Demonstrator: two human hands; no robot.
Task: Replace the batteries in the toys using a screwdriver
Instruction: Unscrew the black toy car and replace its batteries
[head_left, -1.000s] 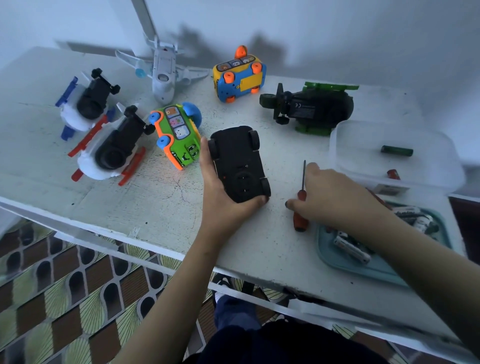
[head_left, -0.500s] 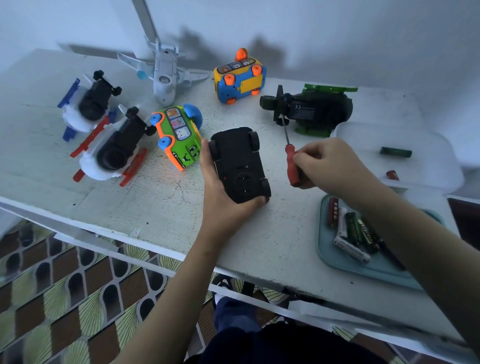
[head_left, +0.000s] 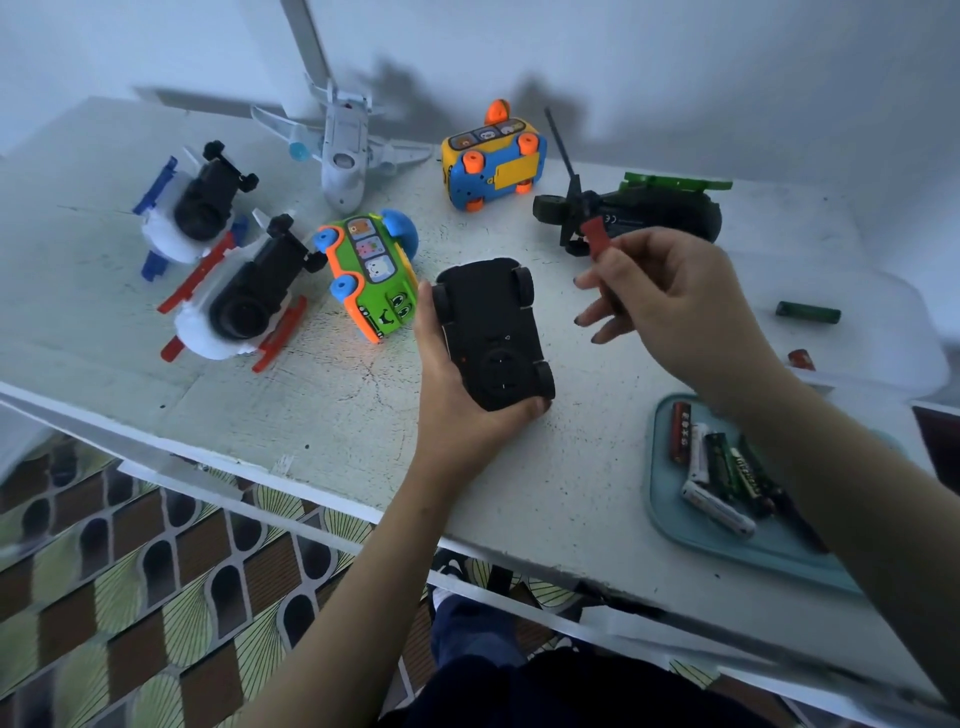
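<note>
One black car (head_left: 491, 332), six other toys (head_left: 374, 275), one screwdriver (head_left: 595, 236), one tray (head_left: 675, 535)

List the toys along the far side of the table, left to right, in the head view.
Blue-trimmed white toy → white plane → yellow-and-blue bus → green-and-black helicopter.

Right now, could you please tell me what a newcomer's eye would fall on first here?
The black toy car lies belly up on the table, gripped by the left hand. Right of it, the right hand holds a red-handled screwdriver aloft, tip pointing away. A bright green bus lies just left of the car.
</note>
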